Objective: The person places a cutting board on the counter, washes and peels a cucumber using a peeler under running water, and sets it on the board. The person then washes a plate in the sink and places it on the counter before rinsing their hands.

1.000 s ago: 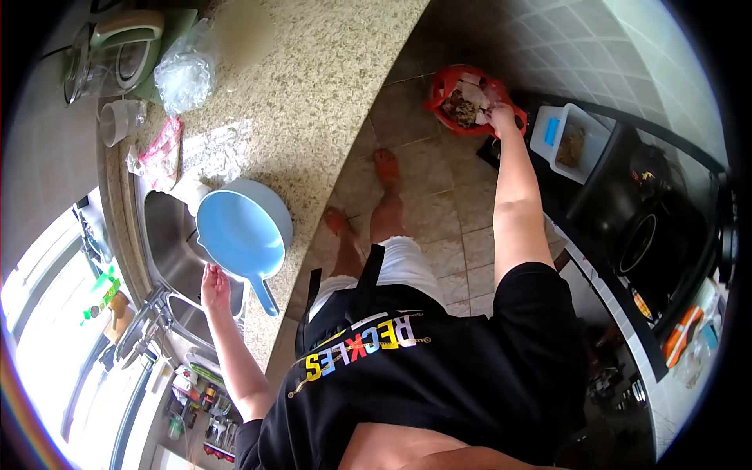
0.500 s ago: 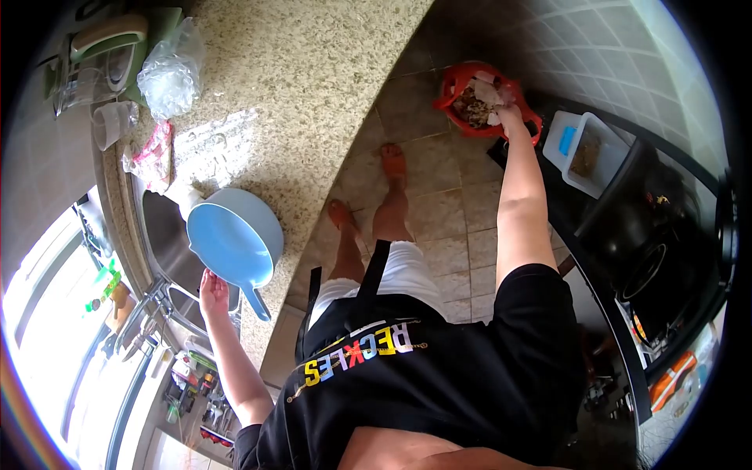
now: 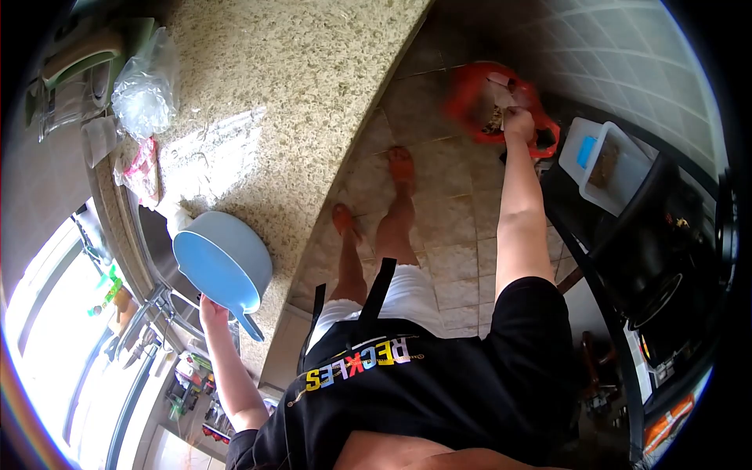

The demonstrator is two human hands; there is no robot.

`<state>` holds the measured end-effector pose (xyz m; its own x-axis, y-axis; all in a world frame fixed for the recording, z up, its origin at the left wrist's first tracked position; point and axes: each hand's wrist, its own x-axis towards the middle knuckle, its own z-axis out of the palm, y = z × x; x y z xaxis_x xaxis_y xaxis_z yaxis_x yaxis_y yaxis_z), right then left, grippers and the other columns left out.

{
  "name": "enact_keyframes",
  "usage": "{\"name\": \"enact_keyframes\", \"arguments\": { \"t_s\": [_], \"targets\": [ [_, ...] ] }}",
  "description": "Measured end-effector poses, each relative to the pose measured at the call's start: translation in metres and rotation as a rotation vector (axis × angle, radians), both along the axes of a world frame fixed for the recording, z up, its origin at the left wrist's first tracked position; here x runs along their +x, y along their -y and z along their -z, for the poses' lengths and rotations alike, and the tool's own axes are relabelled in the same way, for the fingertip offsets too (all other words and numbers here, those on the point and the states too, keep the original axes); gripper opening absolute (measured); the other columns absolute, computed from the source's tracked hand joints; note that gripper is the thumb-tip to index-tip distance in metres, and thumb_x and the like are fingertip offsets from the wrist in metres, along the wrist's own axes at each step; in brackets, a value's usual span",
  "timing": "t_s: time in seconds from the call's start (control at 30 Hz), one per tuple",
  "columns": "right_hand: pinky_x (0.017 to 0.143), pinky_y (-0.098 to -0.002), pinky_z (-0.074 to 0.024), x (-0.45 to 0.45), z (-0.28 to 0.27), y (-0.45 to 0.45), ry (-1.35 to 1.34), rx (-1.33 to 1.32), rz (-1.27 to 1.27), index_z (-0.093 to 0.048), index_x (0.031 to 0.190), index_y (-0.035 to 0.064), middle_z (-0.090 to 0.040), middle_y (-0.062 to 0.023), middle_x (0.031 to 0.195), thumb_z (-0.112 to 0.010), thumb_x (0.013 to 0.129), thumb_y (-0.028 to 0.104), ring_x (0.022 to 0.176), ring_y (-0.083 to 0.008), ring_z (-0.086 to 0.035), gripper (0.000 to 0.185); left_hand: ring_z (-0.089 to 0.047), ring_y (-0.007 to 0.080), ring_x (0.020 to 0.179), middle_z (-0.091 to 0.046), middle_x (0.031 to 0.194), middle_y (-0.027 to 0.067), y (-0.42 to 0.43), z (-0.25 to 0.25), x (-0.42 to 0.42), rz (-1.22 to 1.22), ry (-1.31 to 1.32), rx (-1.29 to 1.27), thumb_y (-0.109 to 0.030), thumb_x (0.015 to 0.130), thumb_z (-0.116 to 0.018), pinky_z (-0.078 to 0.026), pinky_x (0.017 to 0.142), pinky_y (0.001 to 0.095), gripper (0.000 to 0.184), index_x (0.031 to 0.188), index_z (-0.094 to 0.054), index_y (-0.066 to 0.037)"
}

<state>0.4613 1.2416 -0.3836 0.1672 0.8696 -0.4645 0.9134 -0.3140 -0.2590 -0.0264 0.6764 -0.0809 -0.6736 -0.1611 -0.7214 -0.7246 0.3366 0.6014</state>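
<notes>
My left hand is by the lower-left rim of a light blue saucepan, partly behind it in my view. Its fingers look loosely bent, with nothing visible in them; I cannot tell whether they touch the pan. The saucepan stands upright at the counter's sink side, its handle pointing toward my body. On the other side, my right arm reaches down to a red plastic bag near the floor. My right hand is closed at the bag's edge, beside food scraps and whitish pieces inside.
The speckled counter carries a clear plastic bag and a pink-and-white packet. A steel sink lies left of the saucepan. At right are a pale plastic container and a black wok. Tiled floor lies between.
The view has shifted slightly. The red bag is now blurred on its left side, with my right hand closed at its edge. My left hand has moved slightly relative to the saucepan.
</notes>
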Motion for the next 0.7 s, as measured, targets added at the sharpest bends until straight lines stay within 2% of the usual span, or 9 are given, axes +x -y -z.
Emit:
{"name": "enact_keyframes", "arguments": {
  "t_s": [0.07,0.17,0.23,0.27,0.33,0.47,0.57,0.63,0.7],
  "targets": [
    [0.079,-0.0347,-0.0464,0.003,0.025,0.006,0.056,-0.105,0.07,-0.05,0.121,-0.0001,-0.064,-0.0161,0.099,-0.058,0.081,0.027,0.094,-0.0278,-0.06,0.049,-0.062,0.0206,0.072,-0.062,0.083,0.0094,0.001,0.002,-0.001,0.044,0.009,0.033,-0.003,0.086,-0.044,-0.054,0.06,0.0317,0.015,0.097,-0.053,0.001],
    [0.086,-0.0322,-0.0417,0.025,0.099,0.019,-0.337,0.185,-0.015,-0.041,0.13,0.0046,-0.061,-0.0128,0.109,-0.06,0.082,0.031,0.106,-0.0243,-0.054,0.058,-0.062,0.0204,0.073,-0.062,0.084,0.0097,0.002,0.0,-0.003,0.069,-0.012,0.061,-0.003,0.086,-0.044,-0.054,0.06,0.0313,0.014,0.096,-0.053,0.003],
    [0.092,-0.0318,-0.0357,0.017,0.084,0.01,-0.571,-0.106,0.437,-0.035,0.133,0.0055,-0.055,-0.0136,0.119,-0.059,0.083,0.036,0.114,-0.0247,-0.048,0.063,-0.062,0.0201,0.075,-0.062,0.086,0.0095,0.007,-0.002,-0.007,0.087,0.01,0.085,-0.004,0.087,-0.044,-0.054,0.063,0.0314,0.015,0.098,-0.053,0.002],
    [0.092,-0.0318,-0.0357,0.019,0.075,0.009,-0.572,-0.105,0.437,-0.035,0.133,0.0055,-0.055,-0.0136,0.119,-0.059,0.083,0.036,0.114,-0.0247,-0.048,0.063,-0.062,0.0199,0.078,-0.062,0.088,0.0093,0.01,-0.006,-0.009,0.108,0.032,0.105,-0.005,0.088,-0.043,-0.054,0.066,0.0315,0.016,0.099,-0.053,0.002],
    [0.094,-0.0349,-0.0337,0.025,0.062,0.003,-1.078,-0.252,0.985,-0.037,0.131,0.005,-0.049,-0.0165,0.124,-0.055,0.085,0.043,0.117,-0.0281,-0.045,0.062,-0.061,0.0194,0.082,-0.061,0.09,0.009,0.001,-0.011,-0.006,0.081,0.013,0.121,-0.006,0.089,-0.043,-0.053,0.069,0.0319,0.018,0.102,-0.053,0.001],
    [0.099,-0.0373,-0.0313,0.031,0.014,0.004,-1.201,-0.233,1.092,-0.038,0.128,0.0031,-0.044,-0.0177,0.128,-0.043,0.086,0.055,0.12,-0.0316,-0.04,0.066,-0.058,0.0176,0.089,-0.06,0.093,0.0076,0.004,-0.019,-0.007,-0.024,0.006,0.201,-0.008,0.09,-0.047,-0.05,0.077,0.0302,0.02,0.108,-0.053,-0.001],
    [0.089,-0.035,-0.0391,0.025,-0.04,0.01,-1.405,-0.242,1.017,-0.042,0.124,-0.0003,-0.045,-0.0168,0.127,-0.028,0.085,0.064,0.116,-0.0288,-0.043,0.077,-0.057,0.0179,0.087,-0.06,0.089,0.007,0.012,-0.025,-0.01,-0.051,0.015,0.306,-0.007,0.088,-0.052,-0.05,0.075,0.0279,0.02,0.107,-0.054,-0.002],
    [0.106,-0.0435,-0.024,0.013,-0.084,0.012,-1.524,-0.177,1.01,-0.034,0.127,-0.0091,-0.035,-0.023,0.134,-0.019,0.089,0.058,0.126,-0.0355,-0.031,0.079,-0.057,0.0185,0.087,-0.06,0.088,0.0072,0.016,-0.028,-0.009,-0.077,0.006,0.328,-0.007,0.087,-0.052,-0.05,0.075,0.0284,0.02,0.106,-0.055,-0.001],
    [0.107,-0.0446,-0.0239,0.007,-0.108,0.014,-1.616,-0.172,0.975,-0.033,0.126,-0.0109,-0.035,-0.0247,0.133,-0.023,0.087,0.061,0.125,-0.0356,-0.032,0.082,-0.057,0.0185,0.085,-0.06,0.088,0.0073,0.028,-0.027,-0.013,-0.098,0.003,0.369,-0.007,0.087,-0.052,-0.05,0.075,0.0281,0.02,0.106,-0.054,-0.001]
  ]
}}
